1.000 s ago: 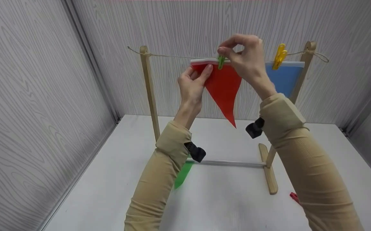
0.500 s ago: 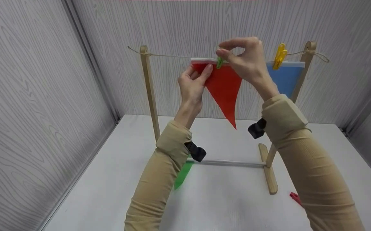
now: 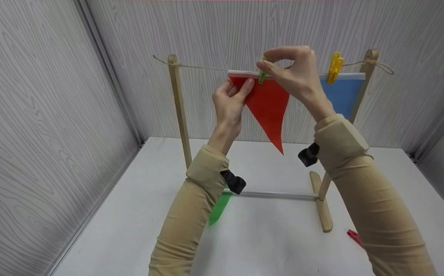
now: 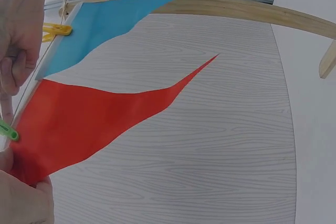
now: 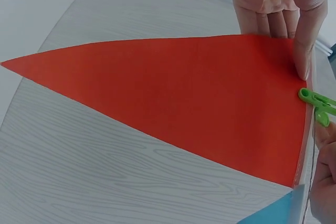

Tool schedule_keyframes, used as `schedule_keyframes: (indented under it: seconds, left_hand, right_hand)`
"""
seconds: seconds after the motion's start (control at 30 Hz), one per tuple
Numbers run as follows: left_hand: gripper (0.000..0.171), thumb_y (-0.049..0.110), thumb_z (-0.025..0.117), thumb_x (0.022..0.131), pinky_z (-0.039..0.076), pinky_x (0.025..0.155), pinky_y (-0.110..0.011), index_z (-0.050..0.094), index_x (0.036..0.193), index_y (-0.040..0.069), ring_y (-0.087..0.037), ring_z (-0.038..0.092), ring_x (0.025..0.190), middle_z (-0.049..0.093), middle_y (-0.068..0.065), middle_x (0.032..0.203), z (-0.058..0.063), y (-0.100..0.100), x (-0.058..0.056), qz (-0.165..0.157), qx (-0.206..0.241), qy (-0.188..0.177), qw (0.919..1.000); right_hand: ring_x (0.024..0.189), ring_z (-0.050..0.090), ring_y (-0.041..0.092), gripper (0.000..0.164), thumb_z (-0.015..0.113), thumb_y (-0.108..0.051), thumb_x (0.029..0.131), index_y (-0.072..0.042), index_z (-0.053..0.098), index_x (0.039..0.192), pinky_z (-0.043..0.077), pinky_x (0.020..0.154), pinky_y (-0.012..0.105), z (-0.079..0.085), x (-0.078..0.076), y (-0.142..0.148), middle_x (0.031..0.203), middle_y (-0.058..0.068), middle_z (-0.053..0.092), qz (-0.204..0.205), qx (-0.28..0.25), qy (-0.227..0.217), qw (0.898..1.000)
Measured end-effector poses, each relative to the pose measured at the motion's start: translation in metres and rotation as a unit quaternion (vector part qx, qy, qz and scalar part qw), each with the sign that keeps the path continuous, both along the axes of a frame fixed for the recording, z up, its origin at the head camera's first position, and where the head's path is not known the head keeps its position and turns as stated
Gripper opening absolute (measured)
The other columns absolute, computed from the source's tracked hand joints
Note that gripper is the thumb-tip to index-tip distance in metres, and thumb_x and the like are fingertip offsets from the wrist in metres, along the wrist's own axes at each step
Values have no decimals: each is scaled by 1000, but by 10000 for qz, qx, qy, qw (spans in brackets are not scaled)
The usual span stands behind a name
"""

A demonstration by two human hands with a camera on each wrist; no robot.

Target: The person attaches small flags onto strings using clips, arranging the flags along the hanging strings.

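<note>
pinching the red pennant (image 3: 269,101) near its upper left corner with the left hand (image 3: 229,101); pressing on it with the thumb in front and with fingers behind, leaving no gap beyond the sheet itself

squeezing the green clip (image 3: 261,78) by its upper end between thumb and forefinger of the right hand (image 3: 296,73); reaching with the clip's lower end over the white band (image 3: 241,72) along the pennant's top edge, near the middle of that edge and to the right of the left thumb; cannot tell whether biting on the cord (image 3: 206,68) as well

hanging, in the pennant's case, just at the cord, between the two wooden posts, with the tip pointing down and a little to the right, well above the white tabletop (image 3: 264,237)

hung just beside it, towards the right post (image 3: 367,71): a blue pennant (image 3: 340,92), with a yellow clip (image 3: 334,69) at its top edge

standing on the far left: the left post (image 3: 179,107); joined low down by a clear rod (image 3: 279,194); fitted at right with a wooden foot (image 3: 323,209)

lying on the tabletop: a green piece (image 3: 220,209), partly behind the left sleeve (image 3: 185,203), and a red clip (image 3: 354,237), partly covered by the right sleeve (image 3: 375,203)
</note>
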State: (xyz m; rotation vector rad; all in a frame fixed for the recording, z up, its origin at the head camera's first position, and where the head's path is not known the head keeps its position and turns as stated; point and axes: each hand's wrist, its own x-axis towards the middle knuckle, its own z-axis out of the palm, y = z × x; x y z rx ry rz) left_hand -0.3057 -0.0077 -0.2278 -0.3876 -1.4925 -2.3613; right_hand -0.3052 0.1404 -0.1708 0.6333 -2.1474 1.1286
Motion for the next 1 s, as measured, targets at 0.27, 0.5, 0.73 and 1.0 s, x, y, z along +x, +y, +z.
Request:
schedule_keyframes:
  seconds: [0.27,0.5,0.73,1.0]
  left_hand:
    - [34,3,69,93,57,96,-28,63,124,-6,-20,70,100,69,-22,118,-2,-1,0,68,-35,-29,10000]
    - [34,1,70,92,57,96,-30,61,124,-7,-24,70,103,68,-24,120,-4,-3,-1,58,74,-128,9999]
    - [34,-3,70,91,57,97,-30,61,123,-9,-19,70,98,68,-26,119,-4,-4,0,32,160,-95,9998]
    - [38,-1,71,91,55,99,-27,60,127,-7,-18,68,100,68,-24,121,-6,-7,-1,139,-10,-87,9999]
  right_hand:
    - [98,72,21,35,73,-28,93,-5,74,120,54,79,12,-2,-1,1,112,13,76,-17,9,89,10000]
    - [106,72,25,36,72,-27,94,-4,73,121,57,85,19,-3,-2,1,117,14,75,-16,9,153,9999]
    - [107,69,22,35,71,-26,94,-4,73,120,53,82,12,-3,-3,1,117,14,75,-1,-38,197,9998]
    - [106,69,20,36,72,-30,93,-5,74,119,57,87,20,-5,-1,1,117,12,75,30,-147,372,9992]
